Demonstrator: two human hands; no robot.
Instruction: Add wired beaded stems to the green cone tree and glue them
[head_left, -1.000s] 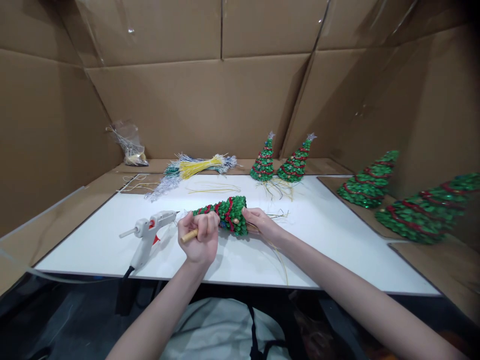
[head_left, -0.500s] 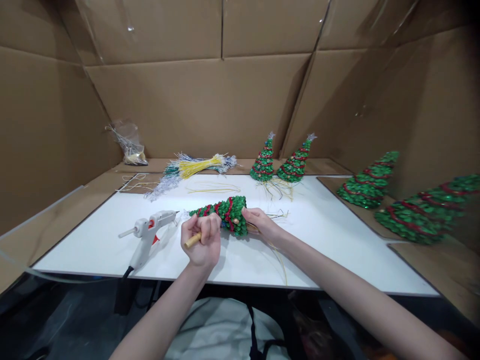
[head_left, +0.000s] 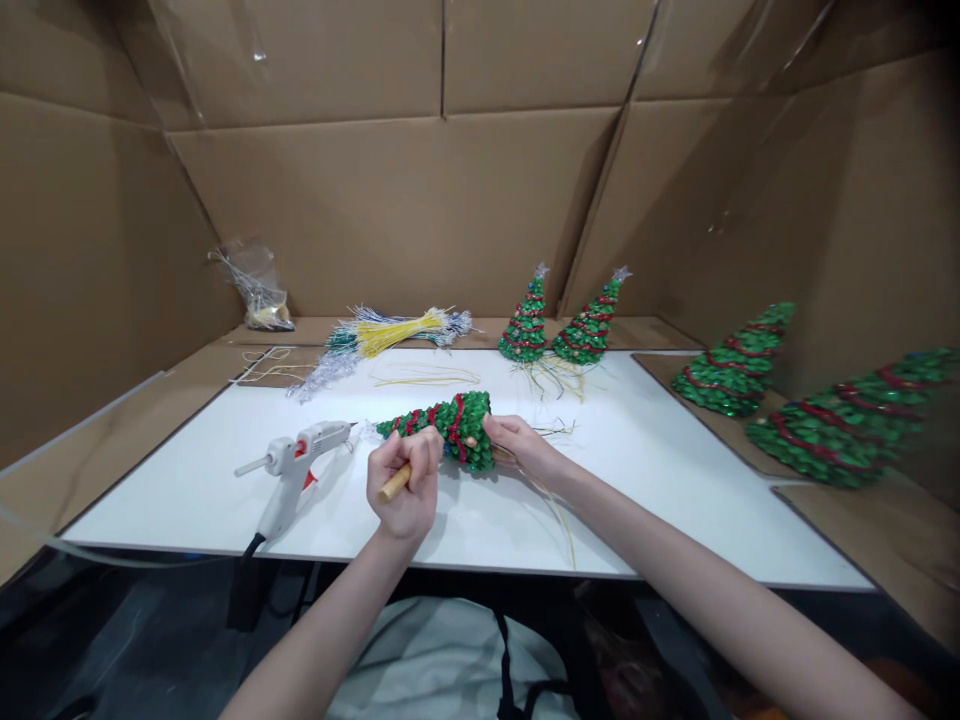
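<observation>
A small green sequin tree (head_left: 450,425) with red garland lies on its side on the white board (head_left: 645,480), tip pointing left. My left hand (head_left: 405,480) is closed in a fist round a short wooden stick (head_left: 393,485), held against the tree's near side. My right hand (head_left: 517,445) grips the tree's wide base, where thin yellow strands (head_left: 559,515) trail out toward me.
A white glue gun (head_left: 296,465) lies left of my hands, its cord running off the front edge. Bundles of yellow and silver wire stems (head_left: 397,330) lie at the back. Two small trees (head_left: 559,325) stand behind; two larger trees (head_left: 795,400) lie right. Cardboard walls surround.
My left hand has turned slightly, swinging the stick's free end down and to the right. The tree and right hand have barely moved.
</observation>
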